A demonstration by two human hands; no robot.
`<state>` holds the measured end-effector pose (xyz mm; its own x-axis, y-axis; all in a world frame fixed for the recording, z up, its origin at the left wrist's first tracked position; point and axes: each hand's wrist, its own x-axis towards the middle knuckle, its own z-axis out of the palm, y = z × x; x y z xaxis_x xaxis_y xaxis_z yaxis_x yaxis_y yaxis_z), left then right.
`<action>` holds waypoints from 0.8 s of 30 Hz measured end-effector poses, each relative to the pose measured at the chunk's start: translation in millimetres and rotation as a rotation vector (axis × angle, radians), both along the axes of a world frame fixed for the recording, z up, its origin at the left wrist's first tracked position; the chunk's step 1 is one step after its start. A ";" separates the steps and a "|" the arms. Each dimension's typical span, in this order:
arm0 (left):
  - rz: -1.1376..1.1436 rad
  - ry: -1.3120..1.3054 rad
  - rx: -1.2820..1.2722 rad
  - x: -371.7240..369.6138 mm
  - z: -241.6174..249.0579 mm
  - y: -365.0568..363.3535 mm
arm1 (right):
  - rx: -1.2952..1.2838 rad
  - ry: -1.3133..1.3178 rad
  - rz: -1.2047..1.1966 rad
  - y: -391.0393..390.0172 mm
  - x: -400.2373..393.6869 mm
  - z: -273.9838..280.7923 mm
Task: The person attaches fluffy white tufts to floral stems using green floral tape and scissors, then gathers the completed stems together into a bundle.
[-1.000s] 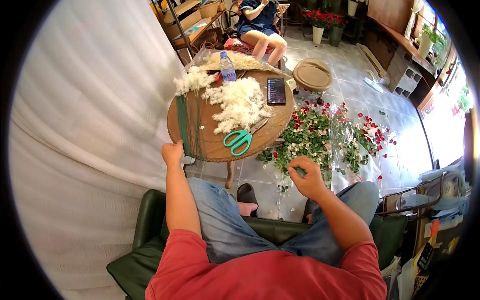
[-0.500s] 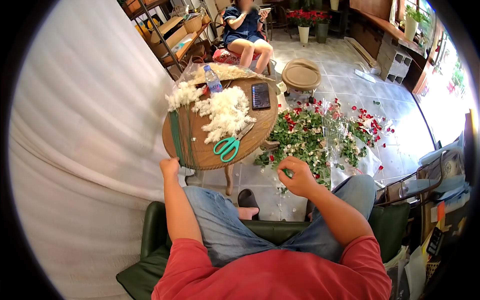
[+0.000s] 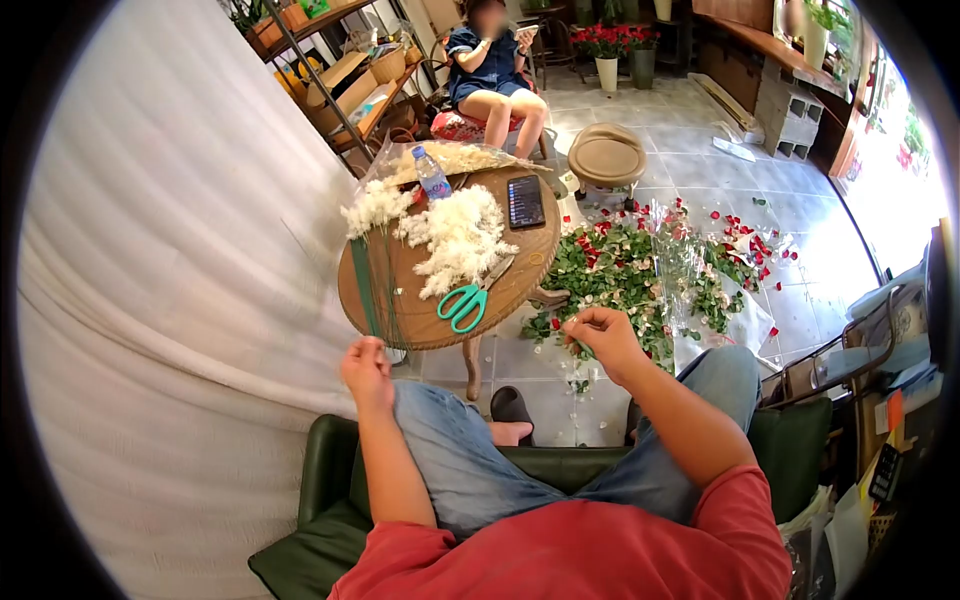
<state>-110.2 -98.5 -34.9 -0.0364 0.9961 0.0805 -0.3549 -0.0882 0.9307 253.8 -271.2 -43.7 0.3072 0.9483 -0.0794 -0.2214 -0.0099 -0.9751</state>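
I sit in a green armchair (image 3: 322,470) at a small round wooden table (image 3: 430,318). My left hand (image 3: 367,368) is just off the table's near edge, fingers pinched on the end of a thin green stem from the bundle of green stems (image 3: 366,285) lying along the table's left side. Over the floor to the right of the table, my right hand (image 3: 603,336) is closed on a small green item (image 3: 580,348); what it is I cannot make out. White fluffy flower heads (image 3: 460,235) cover the middle of the table, with teal scissors (image 3: 462,303) in front of them.
A phone (image 3: 526,200) and a water bottle (image 3: 432,175) lie at the table's far side. Green leaves and red petals (image 3: 620,270) litter the tiled floor on the right. A round stool (image 3: 607,155) and a seated person (image 3: 490,60) are beyond. A white curtain (image 3: 180,300) hangs on the left.
My left hand has drawn back from the table's edge toward my body, fingers still on the stem end. My right hand stayed almost in place. The view shifted slightly.
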 end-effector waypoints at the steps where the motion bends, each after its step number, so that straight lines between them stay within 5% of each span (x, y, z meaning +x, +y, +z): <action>1: -0.084 0.055 0.058 17.1 3.5 -12.8 | 0.077 0.150 -0.013 2.7 1.8 0.2; 4: -0.311 0.334 0.007 78.3 20.2 -67.3 | 0.187 0.205 -0.035 7.1 6.5 15.4; 8: -0.727 0.447 -0.066 133.6 -16.8 -112.5 | 0.276 0.188 -0.120 10.2 19.5 22.7; 15: -0.933 0.652 -0.008 153.7 -23.2 -137.1 | 0.181 -0.010 -0.280 4.1 23.2 12.3; 20: -0.751 1.103 0.355 175.0 5.7 -70.9 | 0.159 -0.294 -0.220 -0.1 23.1 14.7; 24: -0.398 0.846 0.261 232.2 37.3 54.2 | 0.078 -0.478 -0.236 -0.7 15.8 11.0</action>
